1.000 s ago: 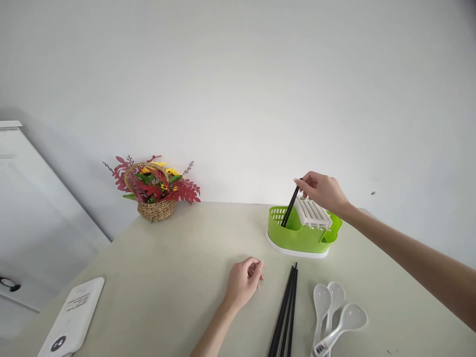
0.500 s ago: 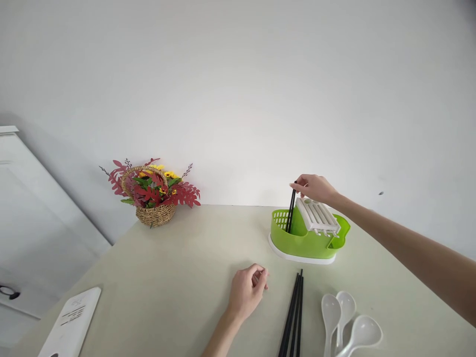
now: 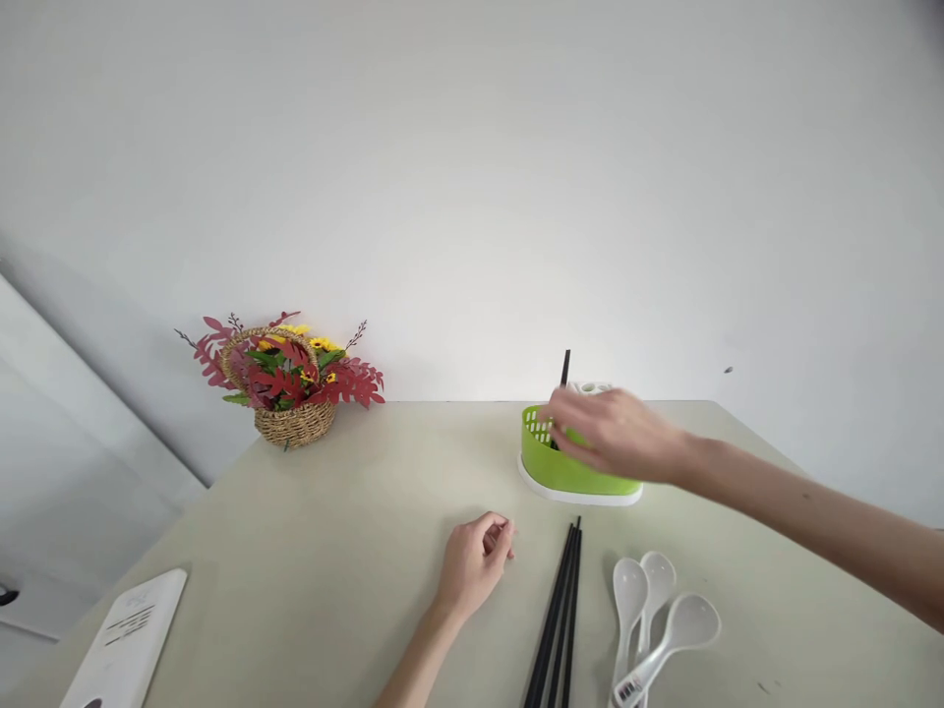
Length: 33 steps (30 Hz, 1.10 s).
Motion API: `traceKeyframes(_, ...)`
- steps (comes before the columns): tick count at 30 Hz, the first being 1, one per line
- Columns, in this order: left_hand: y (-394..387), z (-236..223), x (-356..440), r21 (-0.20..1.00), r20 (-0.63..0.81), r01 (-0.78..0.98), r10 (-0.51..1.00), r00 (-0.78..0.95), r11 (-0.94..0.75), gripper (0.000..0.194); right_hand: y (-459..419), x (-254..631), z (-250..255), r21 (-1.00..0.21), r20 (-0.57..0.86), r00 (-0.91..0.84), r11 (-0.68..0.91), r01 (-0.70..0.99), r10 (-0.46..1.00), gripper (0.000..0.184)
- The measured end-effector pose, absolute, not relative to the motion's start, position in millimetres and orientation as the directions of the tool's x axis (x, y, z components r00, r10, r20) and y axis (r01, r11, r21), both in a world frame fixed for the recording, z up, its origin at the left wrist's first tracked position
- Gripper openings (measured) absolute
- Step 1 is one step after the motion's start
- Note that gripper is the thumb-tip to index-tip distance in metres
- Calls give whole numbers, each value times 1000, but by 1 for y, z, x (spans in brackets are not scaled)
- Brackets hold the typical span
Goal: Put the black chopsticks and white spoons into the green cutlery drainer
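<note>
My right hand (image 3: 616, 435) hovers in front of a green cutlery holder (image 3: 538, 464), smeared by motion, fingers stretched leftward with nothing in them. A single black chopstick (image 3: 565, 368) stands upright in the holder behind the hand, free of it. The holder's white insert (image 3: 592, 386) just shows above my knuckles. My left hand (image 3: 472, 562) rests on the pale table (image 3: 331, 551), fingers loosely curled against the thumb, empty. A bundle of black chopsticks (image 3: 559, 619) lies just to its right. Three white spoons (image 3: 656, 610) lie beside the bundle.
A wicker basket of red and yellow artificial flowers (image 3: 289, 379) stands at the table's back left, against the white wall. A flat white device (image 3: 124, 639) lies at the front left corner. White furniture stands left of the table.
My right hand let go of the chopstick, which now stands in the holder, and has dropped down in front of the holder. My left hand has stayed put. The camera shifted slightly.
</note>
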<state>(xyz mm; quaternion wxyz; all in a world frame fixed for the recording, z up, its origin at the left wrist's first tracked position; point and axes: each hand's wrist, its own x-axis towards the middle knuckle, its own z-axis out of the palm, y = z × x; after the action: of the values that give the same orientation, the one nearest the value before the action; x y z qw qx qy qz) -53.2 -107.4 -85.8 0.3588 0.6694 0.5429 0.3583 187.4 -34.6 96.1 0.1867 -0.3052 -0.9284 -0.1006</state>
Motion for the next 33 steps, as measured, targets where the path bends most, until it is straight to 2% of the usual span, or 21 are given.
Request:
traceKeyframes(1,-108,-85,-53,865,95,475,983,157,-159,42,-48,186,91,137,294,-825,833,537,483,22)
traceKeyframes(4,-111,-83,-54,843,114,504,978,177,-190,42,-79,183,70,146,14,-905,894,423,426,19)
traceKeyframes(8,-121,-77,-50,759,150,583,949,278,-291,34,-95,188,38,156,-163,-899,910,384,407,18)
traceKeyframes(12,-131,-73,-45,606,222,623,857,464,-495,30,-95,199,23,145,-189,-876,895,422,444,15)
traceKeyframes(16,-132,-74,-41,545,204,649,835,511,-531,34,-97,206,23,149,-197,-851,873,464,486,18)
traceKeyframes(20,-131,-75,-42,549,186,660,844,502,-513,33,-103,206,22,150,-217,-840,867,475,498,16)
traceKeyframes(27,-133,-71,-45,633,157,629,871,466,-451,26,-111,199,17,159,-229,-852,881,445,471,15)
traceKeyframes(33,-135,-70,-46,628,164,628,867,471,-460,23,-110,197,12,151,-208,-853,877,456,479,15)
